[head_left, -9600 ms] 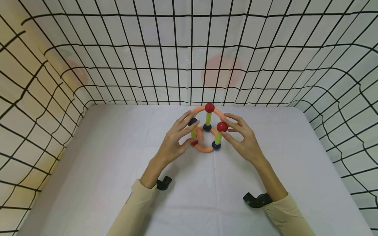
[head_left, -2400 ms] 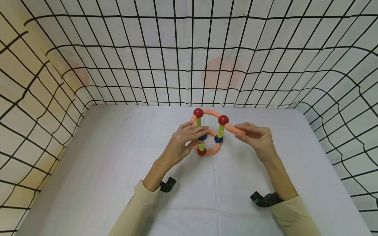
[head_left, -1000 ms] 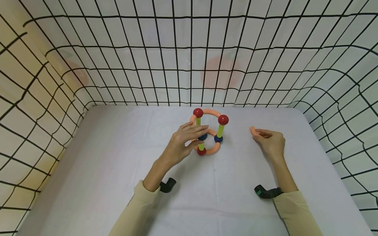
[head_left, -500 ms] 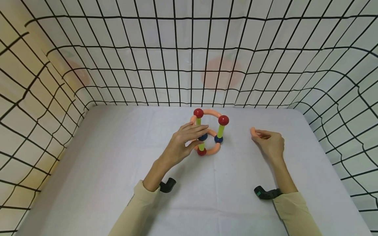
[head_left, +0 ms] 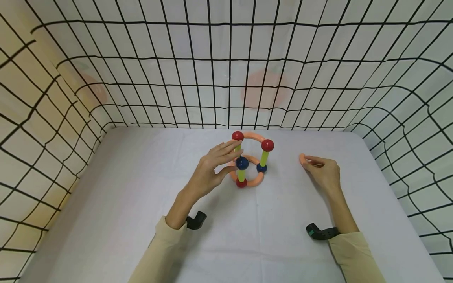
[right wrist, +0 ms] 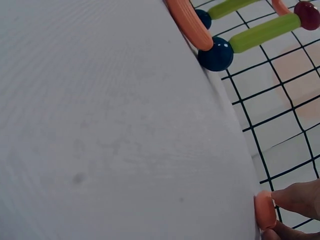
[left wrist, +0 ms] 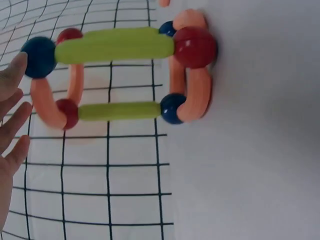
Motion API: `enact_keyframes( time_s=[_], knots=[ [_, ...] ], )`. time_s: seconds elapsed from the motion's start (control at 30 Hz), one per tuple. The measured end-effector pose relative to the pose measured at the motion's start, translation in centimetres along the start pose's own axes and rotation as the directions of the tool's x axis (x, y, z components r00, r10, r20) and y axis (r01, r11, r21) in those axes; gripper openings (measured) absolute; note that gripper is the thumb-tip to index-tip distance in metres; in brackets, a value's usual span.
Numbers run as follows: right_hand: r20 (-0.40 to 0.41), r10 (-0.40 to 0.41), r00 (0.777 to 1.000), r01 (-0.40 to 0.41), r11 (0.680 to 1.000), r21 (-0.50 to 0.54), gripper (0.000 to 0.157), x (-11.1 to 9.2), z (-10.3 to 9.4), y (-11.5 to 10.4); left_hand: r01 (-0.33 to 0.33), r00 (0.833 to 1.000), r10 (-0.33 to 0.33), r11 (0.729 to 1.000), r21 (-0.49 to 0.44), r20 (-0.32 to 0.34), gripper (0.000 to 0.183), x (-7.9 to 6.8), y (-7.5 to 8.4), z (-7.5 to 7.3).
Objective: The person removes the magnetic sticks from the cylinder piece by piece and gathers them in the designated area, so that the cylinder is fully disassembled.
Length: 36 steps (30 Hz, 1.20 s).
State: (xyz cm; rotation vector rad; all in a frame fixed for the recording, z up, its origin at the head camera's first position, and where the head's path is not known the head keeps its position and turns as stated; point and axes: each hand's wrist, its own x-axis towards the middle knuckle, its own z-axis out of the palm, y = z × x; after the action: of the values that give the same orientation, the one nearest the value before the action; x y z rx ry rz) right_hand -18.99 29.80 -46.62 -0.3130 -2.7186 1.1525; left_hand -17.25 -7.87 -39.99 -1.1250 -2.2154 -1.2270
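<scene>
A ball-and-rod toy frame stands on the white table. Upright yellow-green rods (head_left: 264, 158) join its lower ring of orange curved rods (head_left: 255, 181) to the top balls. Two top balls are red (head_left: 267, 145); the front one is blue (head_left: 242, 163). My left hand (head_left: 212, 167) is beside the frame's left side, fingers extended; in the left wrist view a fingertip overlaps the blue ball (left wrist: 40, 57). The hand partly hides the frame's left side in the head view. To the right, at the table, my right hand (head_left: 325, 173) pinches a loose orange curved rod (right wrist: 265, 210).
A black wire grid (head_left: 230, 82) closes off the back and both sides of the table (head_left: 124, 220). Behind it hangs pale sheeting with faint round orange prints. Each wrist wears a small black camera (head_left: 320, 232).
My right hand drew an orange curved rod off the right red ball and carried it rightward to the table. In the last half second my left hand shifted slightly left, loosening from the blue ball.
</scene>
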Motion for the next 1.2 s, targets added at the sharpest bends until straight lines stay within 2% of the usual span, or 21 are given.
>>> enact_keyframes(
  time_s=[0.13,0.23,0.33,0.43,0.5,0.6,0.7,0.8,0.83,0.93,1.07,1.2],
  knots=[
    [-0.02,-0.014,1.0,0.014,1.0,0.022,0.036,0.1,-0.4,-0.4,0.062,0.997,-0.065,0.996,-0.063,-0.046,0.059,-0.2,-0.6,-1.4],
    [-0.045,-0.04,0.998,0.043,0.997,0.067,0.035,0.1,-0.6,-1.0,0.143,0.984,-0.15,0.987,-0.078,-0.1,0.057,-0.5,-1.4,-2.3],
    [-0.031,-0.083,0.996,0.087,0.985,0.149,0.036,0.0,-0.7,-1.8,0.264,0.955,-0.271,0.962,-0.075,-0.122,0.054,-1.0,-2.5,-2.7],
    [0.062,-0.179,0.982,0.162,0.962,0.22,0.038,-0.2,-0.6,-2.4,0.387,0.918,-0.391,0.92,-0.071,-0.068,0.053,-1.5,-3.8,-2.5],
    [0.159,-0.256,0.954,0.212,0.944,0.251,0.038,-0.4,-0.6,-2.7,0.45,0.893,-0.451,0.891,-0.06,0.011,0.052,-1.8,-4.6,-2.1],
    [0.317,-0.331,0.889,0.244,0.927,0.284,0.036,-0.8,-0.3,-3.2,0.506,0.856,-0.493,0.861,-0.053,0.152,0.047,-2.2,-5.8,-1.4],
    [0.45,-0.351,0.821,0.224,0.923,0.312,0.036,-1.0,0.3,-3.6,0.539,0.817,-0.51,0.842,-0.041,0.271,0.043,-2.3,-6.6,-0.7],
    [0.534,-0.345,0.772,0.193,0.928,0.32,0.037,-1.2,1.4,-3.9,0.566,0.78,-0.525,0.824,-0.025,0.341,0.042,-2.1,-7.0,-0.2],
    [0.552,-0.337,0.762,0.186,0.932,0.312,0.037,-1.2,1.9,-4.0,0.572,0.771,-0.53,0.82,-0.017,0.354,0.041,-2.0,-7.2,0.0],
    [0.598,-0.323,0.733,0.156,0.936,0.315,0.037,-1.5,3.2,-4.2,0.586,0.754,-0.54,0.81,-0.012,0.375,0.039,-1.7,-7.6,0.5],
    [0.641,-0.327,0.694,0.137,0.935,0.328,0.038,-1.8,4.8,-4.3,0.587,0.75,-0.537,0.81,-0.013,0.386,0.035,-1.4,-8.2,1.1],
    [0.655,-0.321,0.684,0.114,0.934,0.339,0.038,-2.1,5.7,-4.7,0.599,0.738,-0.547,0.801,-0.01,0.395,0.032,-1.0,-8.3,1.6]
  ],
)
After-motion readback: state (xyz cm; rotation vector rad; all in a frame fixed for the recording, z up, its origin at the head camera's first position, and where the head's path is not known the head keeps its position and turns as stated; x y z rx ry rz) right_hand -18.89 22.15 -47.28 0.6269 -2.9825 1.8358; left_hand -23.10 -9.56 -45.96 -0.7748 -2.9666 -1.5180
